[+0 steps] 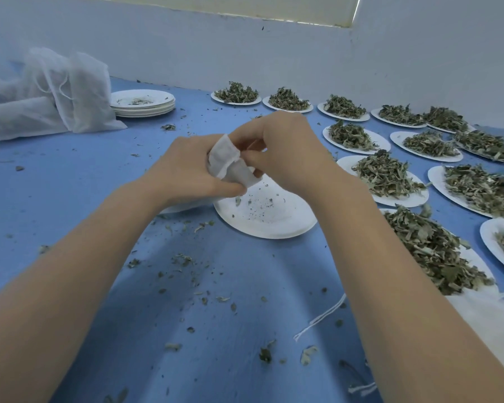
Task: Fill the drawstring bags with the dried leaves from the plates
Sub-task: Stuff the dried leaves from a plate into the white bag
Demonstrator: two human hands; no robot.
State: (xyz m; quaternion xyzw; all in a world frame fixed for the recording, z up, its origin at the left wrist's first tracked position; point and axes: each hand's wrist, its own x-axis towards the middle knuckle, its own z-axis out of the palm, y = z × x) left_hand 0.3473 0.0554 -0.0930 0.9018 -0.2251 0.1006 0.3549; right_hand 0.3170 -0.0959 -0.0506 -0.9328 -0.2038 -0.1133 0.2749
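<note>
Near the middle of the table:
Bag: small white bag, over the far edge of a nearly bare plate.
Left hand: grips the bag.
Right hand: pinches its mouth.
Right edge: plates of dried leaves.
Far left corner: stacked plates, mesh bags.

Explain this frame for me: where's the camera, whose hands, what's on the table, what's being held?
There is no robot here. One wide-angle camera on a person's head looks forward and down at their bare hands. The left hand and right hand both grip a small white drawstring bag above a nearly empty paper plate. To the right sit many plates of dried leaves. At far left are a stack of used plates and a pile of mesh bags. Leaf crumbs are scattered over the blue tablecloth.
</note>
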